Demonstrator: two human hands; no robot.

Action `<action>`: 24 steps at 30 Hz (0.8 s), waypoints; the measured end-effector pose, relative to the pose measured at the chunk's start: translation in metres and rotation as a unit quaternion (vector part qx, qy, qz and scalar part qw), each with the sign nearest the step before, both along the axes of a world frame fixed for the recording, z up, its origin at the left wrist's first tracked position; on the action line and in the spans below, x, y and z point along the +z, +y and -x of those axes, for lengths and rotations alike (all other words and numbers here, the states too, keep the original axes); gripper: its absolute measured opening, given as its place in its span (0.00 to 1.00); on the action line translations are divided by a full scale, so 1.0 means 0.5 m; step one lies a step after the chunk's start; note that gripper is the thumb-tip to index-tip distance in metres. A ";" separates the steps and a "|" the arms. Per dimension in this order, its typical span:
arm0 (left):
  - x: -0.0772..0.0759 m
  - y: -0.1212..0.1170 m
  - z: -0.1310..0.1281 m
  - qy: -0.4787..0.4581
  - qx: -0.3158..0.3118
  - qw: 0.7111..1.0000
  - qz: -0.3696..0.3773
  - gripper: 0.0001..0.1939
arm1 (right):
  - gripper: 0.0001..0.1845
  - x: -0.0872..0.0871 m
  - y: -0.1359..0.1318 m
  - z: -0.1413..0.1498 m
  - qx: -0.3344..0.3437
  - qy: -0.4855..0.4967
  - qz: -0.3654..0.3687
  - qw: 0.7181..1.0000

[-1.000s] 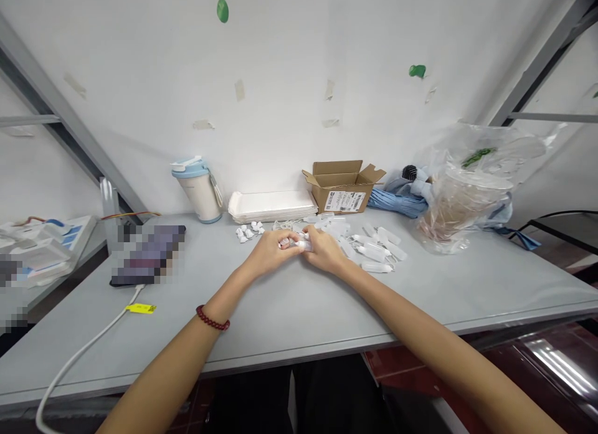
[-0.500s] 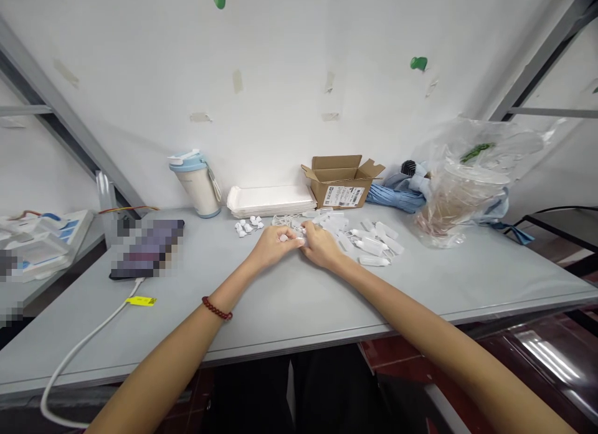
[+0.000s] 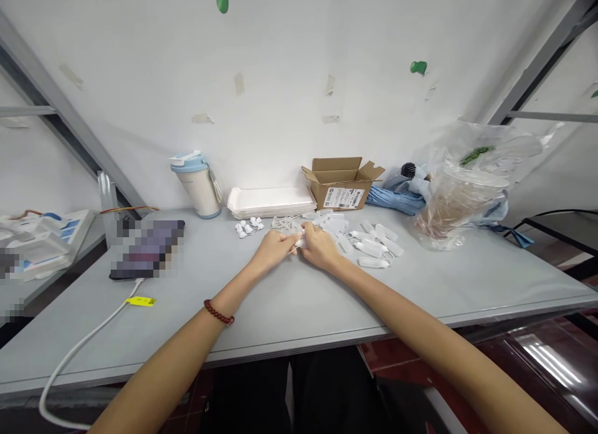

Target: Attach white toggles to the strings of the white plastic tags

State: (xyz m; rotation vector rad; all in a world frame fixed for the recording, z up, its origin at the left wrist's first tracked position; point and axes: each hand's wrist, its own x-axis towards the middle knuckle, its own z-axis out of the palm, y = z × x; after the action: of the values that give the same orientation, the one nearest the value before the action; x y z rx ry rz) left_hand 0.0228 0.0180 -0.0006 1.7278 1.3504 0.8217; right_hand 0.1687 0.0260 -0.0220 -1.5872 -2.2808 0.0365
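My left hand [image 3: 276,248] and my right hand [image 3: 319,246] meet over the middle of the table. Pinched between their fingertips is a small white plastic piece [image 3: 299,242], mostly covered by the fingers. A thin white strand or tip shows just under the left fingertips. Beside my right hand lie several small translucent squeeze bottles [image 3: 372,263], with more heaped behind its knuckles. Small white caps [image 3: 249,226] form a cluster behind my left hand. Between the caps and bottles is a pile of thin white pieces [image 3: 284,223].
At the back stand a lidded tumbler [image 3: 198,188], a flat white stack [image 3: 272,202] and an open cardboard box [image 3: 340,188]. Blue cloth [image 3: 397,196] and a bagged container [image 3: 460,200] are at right. A phone [image 3: 148,248] with a white cable [image 3: 88,337] lies at left.
My left fingers have straightened from a rounded curl and pressed in closer to the right hand. The thin white strand now shows below them. Everything else on the table stays put.
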 end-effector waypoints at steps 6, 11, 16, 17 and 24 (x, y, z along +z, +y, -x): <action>0.015 0.005 0.016 0.050 -0.045 0.997 -0.048 0.16 | 0.23 0.003 -0.004 0.000 0.007 -0.018 0.003 1.000; 0.013 0.006 0.016 0.071 -0.042 0.995 -0.047 0.21 | 0.21 0.001 -0.005 0.001 0.003 -0.021 -0.007 1.000; 0.030 -0.002 0.018 0.095 -0.077 0.990 -0.077 0.14 | 0.22 0.000 -0.004 0.000 0.004 -0.019 0.000 1.000; 0.029 -0.003 0.015 0.095 -0.081 0.989 -0.077 0.14 | 0.22 0.000 -0.004 0.000 0.005 -0.021 0.000 1.000; 0.011 -0.002 0.012 0.026 -0.037 0.998 0.047 0.22 | 0.22 0.000 -0.005 0.001 0.009 -0.022 -0.006 1.000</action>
State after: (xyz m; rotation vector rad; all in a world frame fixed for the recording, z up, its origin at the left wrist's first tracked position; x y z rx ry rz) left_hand 0.0170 0.0172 0.0049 1.7266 1.3300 0.6660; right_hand 0.1681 0.0237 -0.0221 -1.5761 -2.3242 -0.0088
